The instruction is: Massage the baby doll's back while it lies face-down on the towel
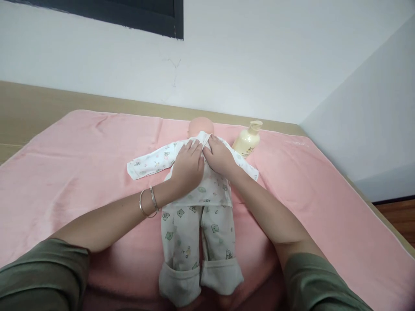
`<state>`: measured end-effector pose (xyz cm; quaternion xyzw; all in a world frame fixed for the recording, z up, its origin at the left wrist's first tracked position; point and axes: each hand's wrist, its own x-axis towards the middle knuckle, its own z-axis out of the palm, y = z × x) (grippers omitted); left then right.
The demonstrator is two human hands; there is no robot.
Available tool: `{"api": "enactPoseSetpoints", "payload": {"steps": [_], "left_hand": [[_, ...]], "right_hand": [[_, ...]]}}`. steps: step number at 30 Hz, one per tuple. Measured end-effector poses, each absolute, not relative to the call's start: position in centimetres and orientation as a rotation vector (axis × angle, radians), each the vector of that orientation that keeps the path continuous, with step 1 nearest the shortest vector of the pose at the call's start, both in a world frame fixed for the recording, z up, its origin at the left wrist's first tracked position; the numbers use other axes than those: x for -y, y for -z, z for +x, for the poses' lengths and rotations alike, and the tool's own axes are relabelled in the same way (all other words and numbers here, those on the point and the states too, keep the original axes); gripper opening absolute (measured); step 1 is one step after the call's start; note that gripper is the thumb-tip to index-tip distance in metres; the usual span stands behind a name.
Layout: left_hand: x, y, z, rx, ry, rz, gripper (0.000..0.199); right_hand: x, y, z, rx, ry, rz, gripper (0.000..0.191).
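Pink cloth (81, 151) is covering the wooden platform (22, 106). Atop the doll's (201, 125) white shirt (210, 194), the left hand (189, 166) is lying nearly flat, fingers extended, gripping nothing; the right hand (219, 156) is resting half-open at the collar (202, 137), any pinch being unconfirmable. Trousers (181, 242) are extending below, a pump bottle (248, 140) standing beside one sleeve (249, 168).

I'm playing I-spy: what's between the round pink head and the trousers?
The head view shows the white printed shirt there, left hand and right hand on its upper front.
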<state>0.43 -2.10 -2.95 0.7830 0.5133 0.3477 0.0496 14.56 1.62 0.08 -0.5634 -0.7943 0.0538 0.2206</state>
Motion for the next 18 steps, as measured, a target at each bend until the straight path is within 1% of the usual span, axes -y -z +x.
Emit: {"api": "enactPoseSetpoints", "payload": {"steps": [2,5,8,10,12,14,16,18], "left_hand": [[2.2,3.1,0.4,-1.536,-1.075,2.353,0.052],[0.7,2.9,-0.4,-1.551,-1.101,2.205,0.050],[-1.1,2.7,-1.2,-1.580,-1.130,2.061,0.045],[-1.7,2.8,-1.5,-1.583,-1.154,2.024,0.041],[-1.8,3.0,-1.5,-1.593,-1.183,2.019,0.039],[-1.7,3.2,-1.3,-1.609,-1.203,2.020,0.039],[-1.6,3.4,-1.1,-1.617,-1.207,2.024,0.041],[-1.5,3.5,-0.9,-1.633,-1.207,2.029,0.045]], "right_hand": [[-1.7,0.0,14.5,2.216,-0.133,-1.548,0.054],[-0.1,0.7,13.8,2.276,0.029,-1.529,0.058],[2.3,1.3,12.8,2.332,0.205,-1.413,0.056],[3.5,1.4,12.4,2.343,0.227,-1.346,0.054],[3.7,1.0,12.5,2.351,0.134,-1.341,0.054],[2.9,0.4,12.9,2.352,-0.050,-1.386,0.053],[1.5,-0.1,13.5,2.315,-0.237,-1.456,0.054],[0.0,-0.2,13.9,2.247,-0.336,-1.521,0.057]]}}
